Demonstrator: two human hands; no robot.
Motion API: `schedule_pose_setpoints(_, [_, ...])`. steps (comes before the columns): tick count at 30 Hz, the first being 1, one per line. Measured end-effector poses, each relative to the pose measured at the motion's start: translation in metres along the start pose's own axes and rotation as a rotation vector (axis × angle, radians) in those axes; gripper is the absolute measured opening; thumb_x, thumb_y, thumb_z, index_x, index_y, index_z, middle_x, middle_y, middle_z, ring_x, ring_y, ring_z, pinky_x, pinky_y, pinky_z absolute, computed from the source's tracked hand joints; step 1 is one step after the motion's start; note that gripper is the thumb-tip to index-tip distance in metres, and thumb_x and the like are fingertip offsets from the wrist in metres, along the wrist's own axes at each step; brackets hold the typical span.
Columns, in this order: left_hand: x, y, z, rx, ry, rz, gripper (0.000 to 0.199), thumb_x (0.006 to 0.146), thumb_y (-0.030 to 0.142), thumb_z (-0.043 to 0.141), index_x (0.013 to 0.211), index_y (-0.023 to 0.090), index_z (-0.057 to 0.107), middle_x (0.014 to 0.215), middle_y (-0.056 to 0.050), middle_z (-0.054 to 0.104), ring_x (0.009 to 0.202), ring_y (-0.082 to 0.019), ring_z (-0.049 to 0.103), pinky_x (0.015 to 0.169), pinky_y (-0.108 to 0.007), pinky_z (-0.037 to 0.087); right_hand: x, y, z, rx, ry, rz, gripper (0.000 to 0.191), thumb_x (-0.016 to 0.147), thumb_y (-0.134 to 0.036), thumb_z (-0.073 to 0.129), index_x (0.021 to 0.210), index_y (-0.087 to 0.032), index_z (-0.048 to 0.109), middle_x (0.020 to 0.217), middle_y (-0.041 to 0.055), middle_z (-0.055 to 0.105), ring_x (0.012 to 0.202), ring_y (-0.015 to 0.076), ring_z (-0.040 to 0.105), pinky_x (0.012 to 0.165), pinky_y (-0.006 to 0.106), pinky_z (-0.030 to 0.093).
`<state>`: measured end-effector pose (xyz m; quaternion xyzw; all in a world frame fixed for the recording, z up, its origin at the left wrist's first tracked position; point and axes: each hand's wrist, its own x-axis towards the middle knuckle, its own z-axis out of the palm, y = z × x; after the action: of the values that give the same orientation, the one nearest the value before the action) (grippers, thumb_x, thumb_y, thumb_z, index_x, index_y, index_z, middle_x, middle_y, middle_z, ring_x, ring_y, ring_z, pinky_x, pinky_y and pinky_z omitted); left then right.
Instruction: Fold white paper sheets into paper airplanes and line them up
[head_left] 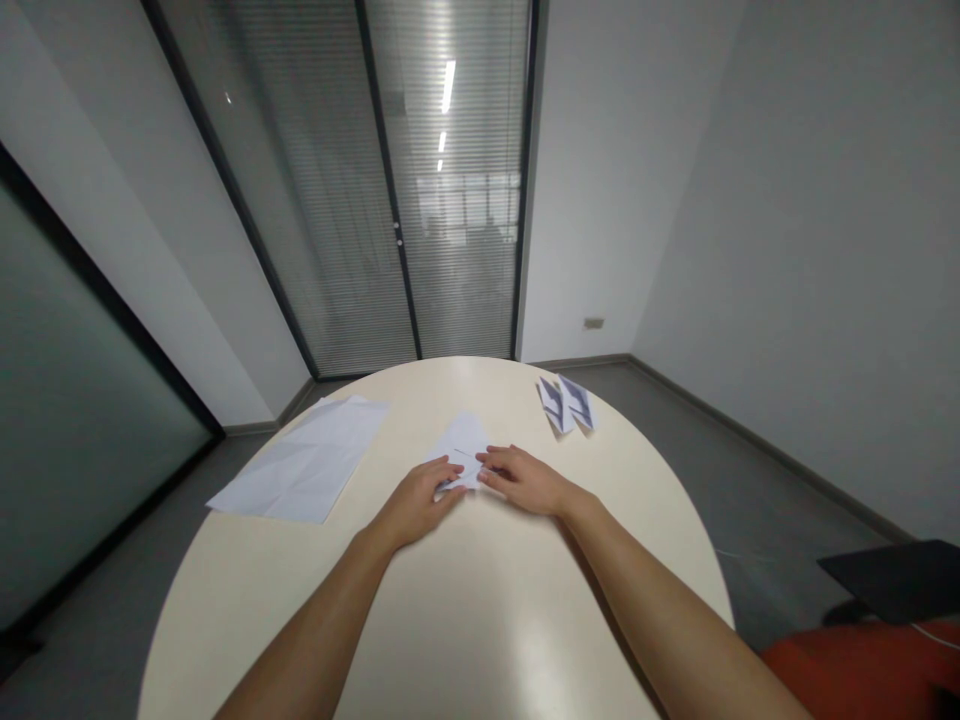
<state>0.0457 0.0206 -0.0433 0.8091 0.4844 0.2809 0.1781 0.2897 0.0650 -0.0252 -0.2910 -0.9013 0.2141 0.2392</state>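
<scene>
A small folded white paper (pixel 461 436) with a pointed top lies on the round cream table (pixel 465 620), between my hands. My left hand (pixel 424 502) rests on its lower left side, fingers somewhat apart and thumb at the bottom edge. On the lower right side, the fingertips of my right hand (pixel 529 482) touch the paper, fingers slightly bent and apart. Both hands press it flat without gripping it. The fingers cover parts of the paper's lower half.
Large creased white sheets (pixel 307 465) lie at the table's left edge. Two folded paper pieces with dark marks (pixel 566 405) sit at the back right. Beyond the table's right edge are a red chair (pixel 862 670) and a black flat object (pixel 896 580).
</scene>
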Motion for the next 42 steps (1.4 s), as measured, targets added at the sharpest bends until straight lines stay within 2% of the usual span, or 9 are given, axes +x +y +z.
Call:
schedule_pose_setpoints(5, [0.001, 0.002, -0.002, 0.020, -0.010, 0.021, 0.040, 0.103, 0.040, 0.046, 0.122, 0.019, 0.072, 0.133, -0.009, 0.070, 0.135, -0.027, 0.056, 0.116, -0.045, 0.042, 0.001, 0.003, 0.001, -0.005, 0.001, 0.002, 0.039, 0.107, -0.046, 0.041, 0.103, -0.021, 0.071, 0.101, 0.0082, 0.073, 0.092, 0.0219, 0.065, 0.094, 0.037, 0.045])
schedule_pose_setpoints(11, [0.002, 0.000, -0.001, 0.009, 0.047, 0.039, 0.043, 0.105, 0.040, 0.038, 0.121, 0.019, 0.073, 0.131, -0.010, 0.071, 0.129, -0.025, 0.061, 0.116, -0.043, 0.041, 0.000, 0.006, 0.003, -0.013, 0.032, 0.018, 0.037, 0.107, -0.041, 0.040, 0.112, -0.021, 0.071, 0.109, 0.0099, 0.074, 0.100, 0.0241, 0.066, 0.098, 0.038, 0.045])
schedule_pose_setpoints(19, [0.006, -0.004, 0.005, 0.077, 0.133, -0.023, 0.036, 0.104, 0.036, 0.040, 0.101, 0.020, 0.072, 0.105, -0.010, 0.076, 0.100, -0.024, 0.069, 0.094, -0.038, 0.053, 0.000, 0.011, 0.004, 0.009, 0.053, 0.046, 0.034, 0.106, -0.034, 0.042, 0.113, -0.018, 0.071, 0.117, 0.0127, 0.074, 0.106, 0.0248, 0.067, 0.098, 0.038, 0.048])
schedule_pose_setpoints(23, [0.006, -0.014, 0.011, 0.079, 0.201, -0.061, 0.030, 0.100, 0.032, 0.049, 0.121, 0.018, 0.066, 0.120, -0.011, 0.072, 0.113, -0.025, 0.067, 0.102, -0.041, 0.052, -0.001, 0.012, 0.005, -0.006, 0.062, 0.071, 0.031, 0.104, -0.029, 0.044, 0.116, -0.018, 0.070, 0.118, 0.0129, 0.074, 0.107, 0.0249, 0.068, 0.098, 0.039, 0.050])
schedule_pose_setpoints(26, [0.005, -0.020, 0.014, 0.067, 0.216, -0.068, 0.038, 0.098, 0.028, 0.052, 0.134, 0.019, 0.059, 0.133, -0.012, 0.067, 0.123, -0.025, 0.063, 0.109, -0.043, 0.049, -0.002, 0.015, 0.007, -0.033, 0.085, 0.078, 0.033, 0.100, -0.023, 0.047, 0.126, -0.018, 0.067, 0.125, 0.0135, 0.072, 0.112, 0.0254, 0.067, 0.102, 0.042, 0.050])
schedule_pose_setpoints(30, [0.005, -0.020, 0.014, 0.077, 0.200, -0.051, 0.046, 0.096, 0.023, 0.054, 0.142, 0.020, 0.053, 0.141, -0.011, 0.062, 0.129, -0.024, 0.059, 0.114, -0.045, 0.045, -0.004, 0.021, 0.011, -0.050, 0.122, 0.055, 0.042, 0.097, -0.017, 0.049, 0.136, -0.019, 0.062, 0.136, 0.0126, 0.067, 0.122, 0.0256, 0.064, 0.109, 0.045, 0.047])
schedule_pose_setpoints(37, [0.004, -0.018, 0.011, 0.113, 0.154, -0.016, 0.043, 0.094, 0.019, 0.053, 0.137, 0.020, 0.059, 0.140, -0.009, 0.064, 0.131, -0.023, 0.057, 0.116, -0.044, 0.044, -0.002, 0.022, 0.014, -0.067, 0.102, 0.017, 0.037, 0.096, -0.014, 0.050, 0.126, -0.020, 0.071, 0.128, 0.0110, 0.072, 0.121, 0.0253, 0.065, 0.109, 0.045, 0.048])
schedule_pose_setpoints(42, [0.004, -0.015, 0.010, 0.126, 0.127, -0.007, 0.033, 0.095, 0.018, 0.052, 0.119, 0.024, 0.073, 0.135, -0.005, 0.068, 0.127, -0.022, 0.060, 0.114, -0.042, 0.046, -0.002, 0.019, 0.011, -0.086, 0.065, 0.015, 0.034, 0.096, -0.020, 0.054, 0.124, -0.019, 0.073, 0.131, 0.0127, 0.070, 0.124, 0.0265, 0.063, 0.110, 0.045, 0.047])
